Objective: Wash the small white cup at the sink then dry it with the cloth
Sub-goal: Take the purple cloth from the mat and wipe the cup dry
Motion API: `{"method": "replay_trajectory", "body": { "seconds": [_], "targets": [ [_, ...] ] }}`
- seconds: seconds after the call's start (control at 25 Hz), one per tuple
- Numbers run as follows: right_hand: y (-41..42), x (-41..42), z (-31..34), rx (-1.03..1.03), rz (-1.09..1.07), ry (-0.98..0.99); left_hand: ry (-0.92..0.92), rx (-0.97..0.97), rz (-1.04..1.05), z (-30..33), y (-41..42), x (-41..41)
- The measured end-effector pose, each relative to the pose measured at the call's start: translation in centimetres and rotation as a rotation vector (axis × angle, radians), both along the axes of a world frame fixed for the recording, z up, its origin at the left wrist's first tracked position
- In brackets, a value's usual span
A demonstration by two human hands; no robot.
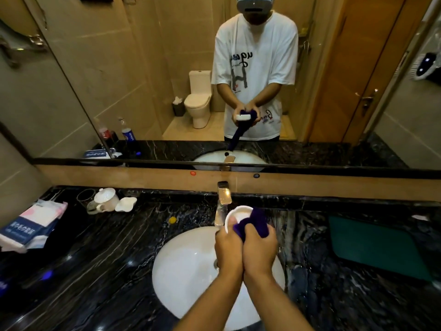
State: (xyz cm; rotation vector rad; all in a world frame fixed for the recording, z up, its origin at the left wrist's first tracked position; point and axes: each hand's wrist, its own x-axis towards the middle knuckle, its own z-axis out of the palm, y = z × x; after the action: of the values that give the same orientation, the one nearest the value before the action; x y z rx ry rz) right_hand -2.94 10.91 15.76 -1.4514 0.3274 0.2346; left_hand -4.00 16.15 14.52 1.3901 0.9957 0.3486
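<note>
- The small white cup (238,212) was held above the sink (186,266), just in front of the faucet (223,194), tilted toward the person.
- The left hand (228,247) gripped its rim, thumb inside.
- The right hand (259,247) was clenched on the purple cloth (256,222), pressed into the cup.
- The cup seemed light, stiff and fragile, maybe slippery when wet; holding the rim and wall looked safest.
- A dark marble tabletop (95,259) surrounded the sink.
</note>
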Motion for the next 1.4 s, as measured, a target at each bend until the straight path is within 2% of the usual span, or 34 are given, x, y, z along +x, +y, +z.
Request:
{"method": "replay_trajectory", "body": {
  "seconds": [0.04, 0.08, 0.2, 0.24, 0.32, 0.4, 0.48, 0.52, 0.56, 0.6, 0.64, 0.72, 0.8, 0.88, 0.96, 1.04, 1.08, 1.12, 1.16, 1.2, 1.28, 1.32, 1.4],
  "targets": [
    [-0.2, 0.1, -0.1, 0.002, -0.018, 0.014, -0.004, -0.049, -0.040, -0.4, -0.1, -0.3],
    [-0.6, 0.9, -0.3, 0.025, -0.005, 0.028, 0.016, -0.010, -0.152, -0.3, 0.4, -0.7],
    [-2.9, 3.0, 1.0, -0.018, 0.184, 0.008, 0.110, 0.418, -0.566, 1.5, 3.4, -1.4],
    [-3.4, 3.4, 1.4, -0.039, 0.240, -0.024, 0.153, 0.555, -0.644, 2.0, 4.4, -1.0],
    [-3.3, 3.5, 1.6, -0.036, 0.258, -0.058, 0.149, 0.622, -0.628, 2.6, 5.2, 0.3],
    [-2.3, 2.6, 1.6, 0.017, 0.179, -0.052, 0.083, 0.498, -0.440, 2.1, 3.8, 0.8],
    [-1.0, 1.5, 1.0, 0.041, 0.073, -0.056, -0.029, 0.084, -0.152, 0.9, 1.3, 1.0],
    [-0.7, 1.1, 0.7, 0.029, 0.015, -0.064, -0.050, -0.094, -0.071, 0.4, 0.2, 1.0],
    [-0.7, 1.0, 0.7, 0.015, -0.050, -0.064, -0.048, -0.180, -0.060, 0.3, -0.5, 0.8],
    [-1.0, 1.2, 0.7, 0.020, -0.090, -0.054, -0.012, -0.147, -0.138, 0.4, -0.4, 0.7],
    [-1.5, 1.8, 0.7, 0.033, -0.082, -0.030, 0.037, -0.008, -0.274, 0.8, 0.3, 0.6],
    [-2.9, 3.1, 1.1, 0.014, 0.080, 0.005, 0.178, 0.446, -0.522, 2.0, 2.5, 0.6],
    [-3.9, 3.7, 1.8, -0.006, 0.266, 0.004, 0.221, 0.682, -0.642, 3.0, 4.4, 0.8],
    [-3.9, 3.8, 1.8, 0.045, 0.324, 0.030, 0.198, 0.762, -0.641, 2.9, 5.2, 1.2],
    [-3.1, 3.3, 1.1, 0.097, 0.249, 0.052, 0.143, 0.742, -0.482, 2.4, 3.9, 1.0],
    [-1.7, 2.0, -0.1, 0.130, 0.127, 0.035, 0.007, 0.407, -0.194, 1.9, 1.5, 1.2],
    [-1.2, 1.5, -0.2, 0.144, 0.060, 0.035, -0.029, 0.258, -0.101, 1.8, 0.5, 1.3],
    [-1.2, 1.3, -0.1, 0.150, 0.001, 0.035, -0.041, 0.187, -0.095, 1.6, 0.0, 1.4],
    [-1.5, 1.7, 0.1, 0.149, -0.026, 0.038, -0.010, 0.216, -0.196, 1.7, 0.1, 1.4],
    [-2.2, 2.3, 0.4, 0.137, -0.002, 0.039, 0.033, 0.325, -0.338, 1.9, 0.8, 1.3],
    [-3.8, 3.8, 1.1, 0.053, 0.176, 0.001, 0.128, 0.628, -0.567, 2.5, 2.8, 0.9],
    [-4.5, 4.4, 1.5, -0.010, 0.287, -0.033, 0.141, 0.729, -0.624, 2.7, 3.8, 0.9],
    [-4.9, 5.1, 1.9, -0.101, 0.414, -0.089, 0.134, 0.783, -0.638, 2.8, 5.1, 1.4]
  ]
}}
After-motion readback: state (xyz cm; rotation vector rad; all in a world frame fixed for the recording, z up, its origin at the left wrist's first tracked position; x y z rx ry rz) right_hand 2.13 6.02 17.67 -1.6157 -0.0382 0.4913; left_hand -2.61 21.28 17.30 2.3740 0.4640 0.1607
